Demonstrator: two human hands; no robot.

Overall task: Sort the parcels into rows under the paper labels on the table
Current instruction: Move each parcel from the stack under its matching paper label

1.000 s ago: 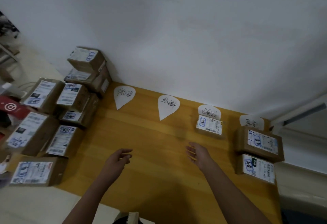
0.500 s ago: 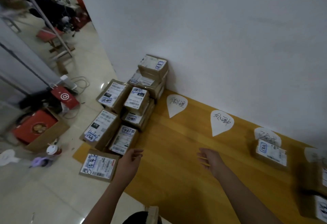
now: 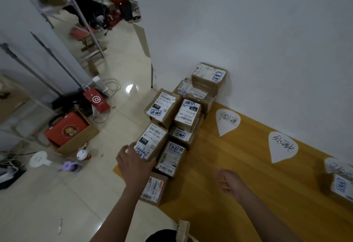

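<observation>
A pile of brown cardboard parcels [image 3: 188,113] with white shipping labels is stacked at the left end of the wooden table [image 3: 238,175]. My left hand [image 3: 133,163] clasps the near end of the parcel marked 070 [image 3: 152,138], fingers on its left side and thumb on its right. My right hand [image 3: 229,182] hovers over bare table with its fingers loosely apart, holding nothing. Two teardrop paper labels [image 3: 227,122] [image 3: 282,146] lie along the wall. A third label [image 3: 336,165] at the right edge has one parcel [image 3: 342,186] below it.
The white wall [image 3: 267,41] runs along the table's far side. Left of the table the tiled floor holds a red paper bag [image 3: 96,100], a carton with a red box [image 3: 66,131], a cup [image 3: 82,155] and a small white fan [image 3: 39,158].
My view has swung left from the labelled rows toward the pile. My left hand moved forward and left onto the 070 parcel. My right hand stayed over the table.
</observation>
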